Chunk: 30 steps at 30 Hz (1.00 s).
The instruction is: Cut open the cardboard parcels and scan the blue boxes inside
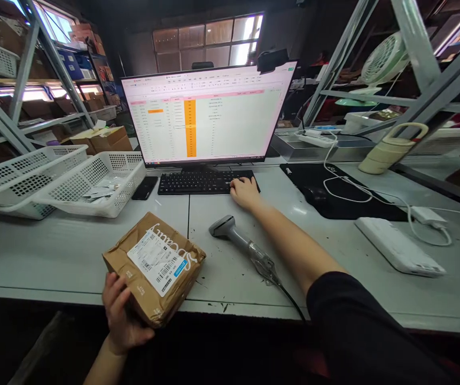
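My left hand [121, 315] grips the near left side of a brown cardboard box [135, 291], which rests tilted at the table's front edge. A white shipping label [160, 262] with barcodes and a blue patch lies across its top. At the right end of the black keyboard [193, 183], my right hand [246, 192] lies with its fingers spread over the number keys. Between the box and my right forearm sits a grey barcode scanner [240, 235], its handle wrapped in clear tape. Behind the keyboard, the monitor [230, 125] displays a spreadsheet with an orange column.
White plastic baskets [93, 200] stand at the left, one with small packets inside. A black phone [145, 188] lies beside them. To the right are a mouse mat [334, 203], a white power bank [398, 246] with cables, a cream tumbler [386, 152] and a green fan [386, 59].
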Tool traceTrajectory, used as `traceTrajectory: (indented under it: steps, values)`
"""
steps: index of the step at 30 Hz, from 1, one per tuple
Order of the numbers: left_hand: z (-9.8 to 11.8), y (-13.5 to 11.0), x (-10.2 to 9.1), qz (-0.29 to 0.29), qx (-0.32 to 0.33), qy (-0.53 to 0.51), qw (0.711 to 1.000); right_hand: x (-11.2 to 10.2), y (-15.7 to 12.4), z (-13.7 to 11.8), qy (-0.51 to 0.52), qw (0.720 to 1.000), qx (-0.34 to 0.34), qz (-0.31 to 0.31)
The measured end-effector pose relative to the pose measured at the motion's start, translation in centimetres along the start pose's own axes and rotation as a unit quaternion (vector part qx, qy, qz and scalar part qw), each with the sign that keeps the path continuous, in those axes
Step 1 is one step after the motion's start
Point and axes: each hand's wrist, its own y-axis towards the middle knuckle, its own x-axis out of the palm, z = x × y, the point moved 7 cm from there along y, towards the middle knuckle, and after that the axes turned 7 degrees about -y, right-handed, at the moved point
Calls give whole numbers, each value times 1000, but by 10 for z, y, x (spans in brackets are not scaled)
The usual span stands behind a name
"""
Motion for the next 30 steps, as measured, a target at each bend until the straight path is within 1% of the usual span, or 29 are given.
traceTrajectory:
  steps: [1,3,5,8,9,10,11,12,13,14,15,17,18,20,21,23,25,26,27,29,30]
  values:
    - [4,-3,2,-36,20,2,999,-7,-2,2,1,1000,5,2]
    - [7,-10,2,-101,30,9,994,-20,-16,11,4,1000,10,-8]
    - [3,-17,-2,-132,25,26,991,-26,-44,25,4,999,12,-42]
    - [-1,-16,-9,-148,39,54,987,-16,-103,50,-43,990,37,-130]
    - [-1,-11,-10,-154,53,57,985,-11,-123,57,-68,985,47,-153]
    - [0,-4,-10,-158,70,57,983,-8,-140,63,-90,981,53,-164]
    - [2,5,-12,-154,86,52,983,-6,-154,66,-105,980,52,-160]
    - [3,16,-15,-140,97,45,984,-6,-163,67,-108,983,46,-143]
    - [2,30,-20,-110,93,42,989,-8,-169,68,-101,987,41,-120]
    - [-1,46,-27,-73,71,45,994,-11,-172,68,-81,991,43,-96]
    - [-7,62,-33,-48,39,50,997,-15,-172,69,-44,995,52,-68]
    - [-19,94,-41,-40,-32,44,998,-30,-169,71,52,995,85,-6]
    - [-25,108,-43,-54,-55,30,997,-40,-167,69,94,991,96,27]
    - [-32,135,-45,-97,-71,-14,993,-63,-165,60,180,974,106,83]
    - [-35,145,-44,-122,-72,-35,989,-72,-166,50,230,963,103,94]
    - [-40,158,-39,-160,-74,-72,982,-88,-171,22,346,930,82,93]
    - [-45,160,-31,-171,-82,-109,976,-98,-179,-16,455,887,33,72]
    - [-47,158,-26,-161,-89,-131,974,-101,-183,-37,494,868,4,53]
    - [-48,154,-21,-140,-97,-154,973,-101,-187,-56,529,848,-18,33]
    - [-52,139,-12,-79,-120,-193,971,-96,-192,-91,596,802,-42,-17]
    - [-54,130,-8,-51,-134,-204,969,-93,-193,-105,624,780,-46,-33]
